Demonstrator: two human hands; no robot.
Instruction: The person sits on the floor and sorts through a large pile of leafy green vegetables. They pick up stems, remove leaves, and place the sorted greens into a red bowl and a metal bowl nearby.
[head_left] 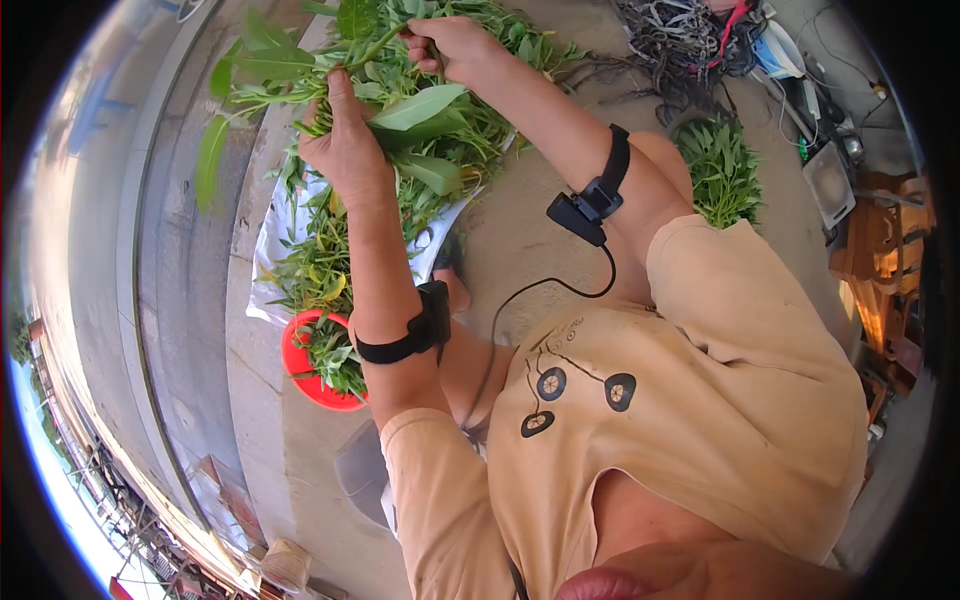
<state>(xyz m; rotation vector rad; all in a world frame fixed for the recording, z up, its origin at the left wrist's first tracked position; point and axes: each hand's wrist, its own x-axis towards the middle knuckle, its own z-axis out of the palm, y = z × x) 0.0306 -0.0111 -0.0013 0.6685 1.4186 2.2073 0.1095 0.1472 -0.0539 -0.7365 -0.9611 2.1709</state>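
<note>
My left hand is closed round a bunch of long-leaved green stems, its thumb pressed on top. Leaves stick out to the left and a few broad ones hang below the wrist side. Up and to the right, my right hand pinches a thick green stem that runs from the left hand's bunch. Under both hands lies a large heap of leafy greens, which look like water spinach, spread on a white sheet.
A red basin with some greens stands below my left forearm. Another pile of greens lies beyond my right knee. Dark tangled strips are at the far right, near wooden furniture. A cable hangs from my right arm's strap.
</note>
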